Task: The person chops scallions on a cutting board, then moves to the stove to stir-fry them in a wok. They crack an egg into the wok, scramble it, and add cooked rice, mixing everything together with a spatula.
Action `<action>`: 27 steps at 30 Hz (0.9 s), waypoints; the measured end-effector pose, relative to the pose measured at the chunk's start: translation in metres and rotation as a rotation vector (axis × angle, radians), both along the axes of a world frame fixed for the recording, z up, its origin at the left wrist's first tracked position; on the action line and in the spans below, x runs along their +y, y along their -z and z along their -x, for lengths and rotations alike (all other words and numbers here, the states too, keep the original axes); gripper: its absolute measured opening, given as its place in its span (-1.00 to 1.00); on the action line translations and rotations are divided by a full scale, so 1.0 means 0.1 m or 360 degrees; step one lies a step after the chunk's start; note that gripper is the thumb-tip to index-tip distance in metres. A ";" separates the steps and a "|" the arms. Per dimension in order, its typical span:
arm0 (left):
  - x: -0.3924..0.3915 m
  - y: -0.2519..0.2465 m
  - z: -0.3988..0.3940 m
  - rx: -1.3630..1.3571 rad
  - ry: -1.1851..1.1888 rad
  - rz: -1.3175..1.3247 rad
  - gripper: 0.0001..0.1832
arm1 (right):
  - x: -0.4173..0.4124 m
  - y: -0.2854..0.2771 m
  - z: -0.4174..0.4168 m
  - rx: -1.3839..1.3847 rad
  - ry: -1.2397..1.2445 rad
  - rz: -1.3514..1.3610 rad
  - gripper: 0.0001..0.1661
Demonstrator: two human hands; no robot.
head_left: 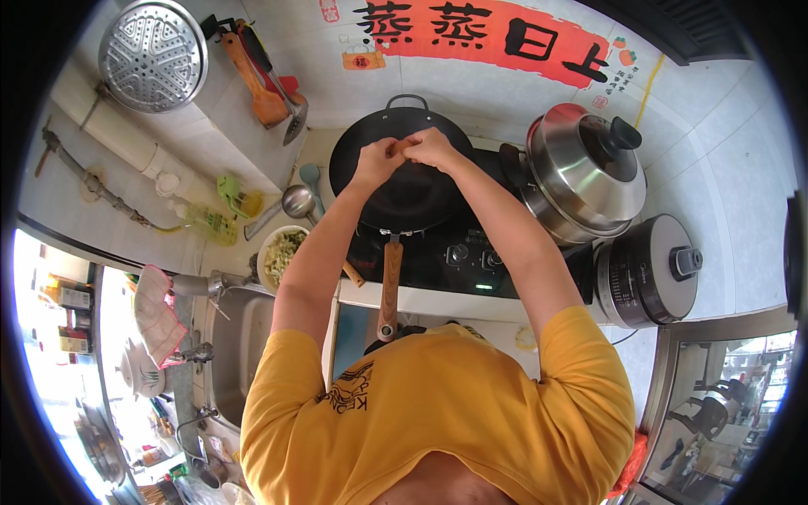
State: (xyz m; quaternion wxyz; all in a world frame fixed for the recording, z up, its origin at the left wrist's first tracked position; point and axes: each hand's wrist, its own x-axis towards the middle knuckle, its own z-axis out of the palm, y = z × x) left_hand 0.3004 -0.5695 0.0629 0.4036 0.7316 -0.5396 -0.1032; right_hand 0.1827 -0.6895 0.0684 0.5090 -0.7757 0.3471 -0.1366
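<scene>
Both hands meet above the far half of a black wok (404, 196), which sits on a black glass cooktop (435, 265). Between the fingertips is a small orange-brown object (400, 148), apparently an egg, largely covered by the fingers. My left hand (377, 161) grips it from the left, and my right hand (432, 148) from the right. The wok's wooden handle (391, 287) points toward my body, and a metal loop handle (407, 100) rises from its far rim. No food is discernible on the wok's dark inner surface.
Left of the wok are a bowl of chopped greens (282, 255), a metal ladle (298, 201) and a yellow-green bottle (214, 222). A lidded steel steamer pot (584, 173) and an electric pressure cooker (650, 271) stand right. A sink (237, 347) lies nearer left.
</scene>
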 end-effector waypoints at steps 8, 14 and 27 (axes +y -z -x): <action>-0.03 0.02 0.01 0.0148 -0.0014 0.0085 -0.64 | -0.10 0.13 0.03 -0.0074 -0.0060 0.0361 -0.58; 0.00 0.06 -0.20 0.0109 0.0125 0.0032 -0.64 | -0.07 0.03 0.06 -0.0091 -0.0235 0.0762 -0.53; 0.22 -1.04 -0.03 -0.0874 0.0253 0.0293 -0.74 | 0.18 -0.90 0.30 -0.0317 -0.0306 0.1959 -0.74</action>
